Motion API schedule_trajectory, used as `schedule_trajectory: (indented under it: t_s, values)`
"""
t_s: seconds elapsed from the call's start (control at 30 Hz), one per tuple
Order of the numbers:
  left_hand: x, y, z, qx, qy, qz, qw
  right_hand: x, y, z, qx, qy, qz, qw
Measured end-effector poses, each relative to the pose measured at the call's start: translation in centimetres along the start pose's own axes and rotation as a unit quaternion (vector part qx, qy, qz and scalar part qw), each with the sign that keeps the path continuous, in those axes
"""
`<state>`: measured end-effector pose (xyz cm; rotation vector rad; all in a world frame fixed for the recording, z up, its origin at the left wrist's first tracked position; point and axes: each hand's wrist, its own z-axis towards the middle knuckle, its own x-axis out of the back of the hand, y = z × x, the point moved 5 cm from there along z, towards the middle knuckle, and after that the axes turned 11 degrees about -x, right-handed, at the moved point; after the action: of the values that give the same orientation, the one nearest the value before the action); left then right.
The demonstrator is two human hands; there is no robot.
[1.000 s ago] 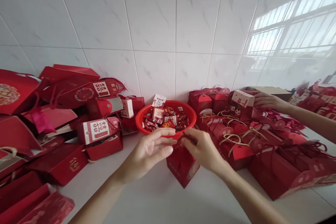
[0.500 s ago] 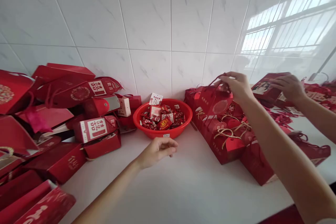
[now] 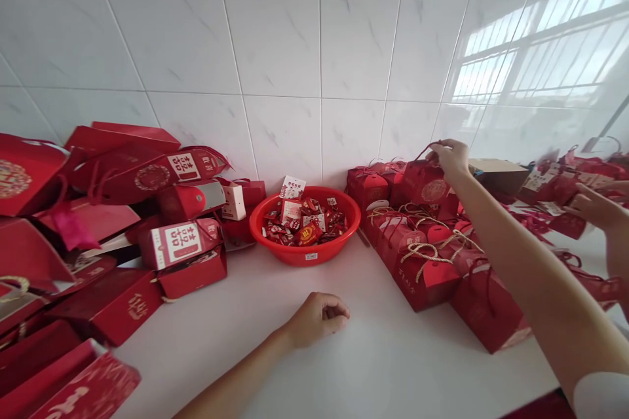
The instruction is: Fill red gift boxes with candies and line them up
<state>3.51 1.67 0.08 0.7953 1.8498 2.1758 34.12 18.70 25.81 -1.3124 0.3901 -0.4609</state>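
Note:
My left hand (image 3: 318, 319) hovers just above the white table in front of the red plastic basin (image 3: 304, 257). Its fingers are loosely curled, the thumb stands a little apart, and nothing shows in them. The basin holds many small wrapped sweets (image 3: 309, 234). Over at the right, my right hand (image 3: 451, 158) pinches the cord handle of a red gift box (image 3: 426, 182). That box is at the far side of the rows of closed gift boxes (image 3: 413, 275); whether its base touches the table is hidden.
Red gift boxes (image 3: 108, 304), several of them open, are heaped on the left. A tiled wall (image 3: 280, 137) rises behind the table (image 3: 275, 353). At the right edge another person's hand (image 3: 597, 206) is among more red packaging, with a dark box (image 3: 498, 177) behind.
My right hand has carried the gift box away from me and slightly right, behind the rows. My left hand has drawn back towards me and right. The other person's hand has moved right and down.

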Motion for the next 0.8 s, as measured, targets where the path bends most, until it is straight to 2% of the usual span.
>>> schedule_trajectory:
  t_s: [0.13, 0.37, 0.67, 0.8]
  values:
    - [0.0, -0.2, -0.1, -0.009, 0.014, 0.009, 1.000, -0.8, 3.7, 1.4, -0.023, 0.015, -0.023, 0.999]
    - [-0.1, -0.2, -0.1, -0.013, 0.014, 0.017, 1.000, -2.1, 7.9, 2.3, 0.006, 0.022, -0.073, 0.997]
    - [0.1, -0.3, 0.0, -0.027, 0.010, 0.019, 0.999, -3.7, 8.6, 1.5, 0.064, 0.017, -0.177, 0.982]
    - [0.1, -0.5, 0.0, -0.029, 0.012, 0.019, 0.999, -3.6, 8.3, 1.1, 0.108, 0.027, -0.224, 0.968]
